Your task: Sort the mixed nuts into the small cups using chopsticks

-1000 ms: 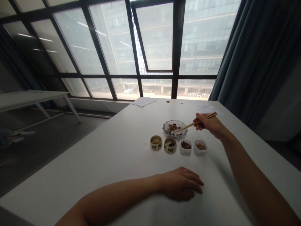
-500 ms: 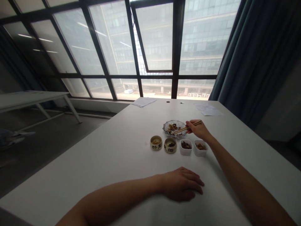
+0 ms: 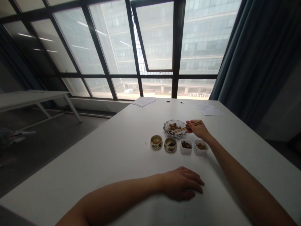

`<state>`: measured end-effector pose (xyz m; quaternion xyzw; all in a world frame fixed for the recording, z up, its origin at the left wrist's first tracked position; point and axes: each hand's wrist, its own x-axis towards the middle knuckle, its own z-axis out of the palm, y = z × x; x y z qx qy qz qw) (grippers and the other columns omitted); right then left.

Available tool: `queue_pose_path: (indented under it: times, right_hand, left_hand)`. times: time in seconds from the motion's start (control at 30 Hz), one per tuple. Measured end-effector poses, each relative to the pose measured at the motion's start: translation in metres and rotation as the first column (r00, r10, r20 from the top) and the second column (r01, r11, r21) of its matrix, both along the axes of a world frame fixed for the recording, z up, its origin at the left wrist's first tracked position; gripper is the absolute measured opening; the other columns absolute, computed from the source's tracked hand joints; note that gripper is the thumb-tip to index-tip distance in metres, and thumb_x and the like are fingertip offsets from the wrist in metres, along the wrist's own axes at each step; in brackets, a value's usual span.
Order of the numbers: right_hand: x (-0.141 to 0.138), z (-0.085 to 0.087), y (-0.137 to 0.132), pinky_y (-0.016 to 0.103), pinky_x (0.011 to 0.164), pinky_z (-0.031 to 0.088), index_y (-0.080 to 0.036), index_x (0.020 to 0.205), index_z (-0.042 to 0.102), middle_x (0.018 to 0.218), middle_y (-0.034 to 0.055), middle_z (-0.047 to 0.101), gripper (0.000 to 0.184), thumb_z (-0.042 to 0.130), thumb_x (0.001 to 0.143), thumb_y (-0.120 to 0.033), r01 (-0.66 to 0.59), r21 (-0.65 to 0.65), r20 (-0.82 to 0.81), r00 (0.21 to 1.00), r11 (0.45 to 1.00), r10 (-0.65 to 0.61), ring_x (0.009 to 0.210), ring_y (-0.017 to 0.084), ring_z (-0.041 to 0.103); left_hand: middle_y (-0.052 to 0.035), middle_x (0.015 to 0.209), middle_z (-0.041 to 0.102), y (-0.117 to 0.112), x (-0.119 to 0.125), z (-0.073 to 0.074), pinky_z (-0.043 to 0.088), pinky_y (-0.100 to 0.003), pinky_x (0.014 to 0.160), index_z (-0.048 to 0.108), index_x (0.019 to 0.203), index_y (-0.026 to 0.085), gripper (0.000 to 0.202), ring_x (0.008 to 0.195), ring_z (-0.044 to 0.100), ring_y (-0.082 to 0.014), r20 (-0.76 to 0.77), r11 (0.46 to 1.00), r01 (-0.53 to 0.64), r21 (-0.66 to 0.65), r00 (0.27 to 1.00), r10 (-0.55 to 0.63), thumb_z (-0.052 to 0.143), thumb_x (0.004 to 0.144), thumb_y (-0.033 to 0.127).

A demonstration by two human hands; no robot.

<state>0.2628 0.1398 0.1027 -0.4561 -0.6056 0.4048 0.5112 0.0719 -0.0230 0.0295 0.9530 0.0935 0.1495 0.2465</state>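
My right hand [image 3: 197, 129] is closed on a pair of wooden chopsticks [image 3: 185, 127], whose tips reach into a clear glass dish [image 3: 174, 128] of mixed nuts and dried bits. In front of the dish stand two round tan cups with black characters [image 3: 156, 142] [image 3: 170, 144] and two small white square cups [image 3: 186, 147] [image 3: 200, 147] holding dark and brown pieces. My left hand [image 3: 182, 187] lies palm down on the white table [image 3: 117, 157], fingers stretched out, holding nothing.
Sheets of paper [image 3: 144, 101] [image 3: 208, 109] lie at the table's far edge, with a small dark disc [image 3: 167, 101] between them. Behind stands a large window wall; a dark curtain [image 3: 258, 56] hangs on the right. Another white table [image 3: 30, 97] stands at the left.
My right hand has moved left and closer to the glass dish, so the chopsticks reach further into it. My left hand has stayed in place.
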Motion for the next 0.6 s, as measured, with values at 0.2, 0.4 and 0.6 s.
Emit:
queue_pose_path:
  times: [0.2, 0.4, 0.6]
  right_hand:
    - [0.0032, 0.0029, 0.0008, 0.026, 0.046, 0.062, -0.014, 0.068, 0.072, 0.057, 0.0087, 0.072, 0.046, 0.082, 0.082, -0.057, 0.010, -0.008, -0.002, 1.000, 1.000, -0.010, 0.047, 0.021, 0.072]
    - [0.0005, 0.0039, -0.0024, 0.026, 0.045, 0.062, -0.014, 0.067, 0.072, 0.058, 0.0108, 0.073, 0.048, 0.080, 0.084, -0.058, 0.020, -0.016, 0.007, 1.000, 1.000, -0.020, 0.048, 0.021, 0.073]
    - [-0.0004, 0.0011, -0.0027, 0.025, 0.044, 0.060, -0.014, 0.066, 0.073, 0.057, 0.0111, 0.072, 0.053, 0.077, 0.084, -0.064, 0.045, 0.028, 0.022, 0.999, 0.999, -0.046, 0.048, 0.021, 0.073]
  left_hand:
    - [-0.0084, 0.144, 0.067, 0.0003, -0.0006, -0.0015, 0.036, -0.041, 0.125, 0.067, 0.126, 0.024, 0.035, 0.143, 0.054, -0.0245, 0.010, 1.000, 0.003, -0.004, 1.000, -0.003, 0.057, 0.093, 0.032]
    - [-0.0079, 0.146, 0.066, 0.0006, -0.0004, -0.0017, 0.036, -0.043, 0.125, 0.067, 0.127, 0.025, 0.036, 0.144, 0.054, -0.0250, 0.004, 1.000, -0.001, -0.005, 1.000, 0.001, 0.055, 0.094, 0.034]
    - [-0.0086, 0.145, 0.066, 0.0004, -0.0006, -0.0003, 0.036, -0.040, 0.124, 0.068, 0.125, 0.022, 0.035, 0.144, 0.054, -0.0241, 0.012, 1.000, 0.008, 0.018, 1.000, -0.008, 0.054, 0.094, 0.033]
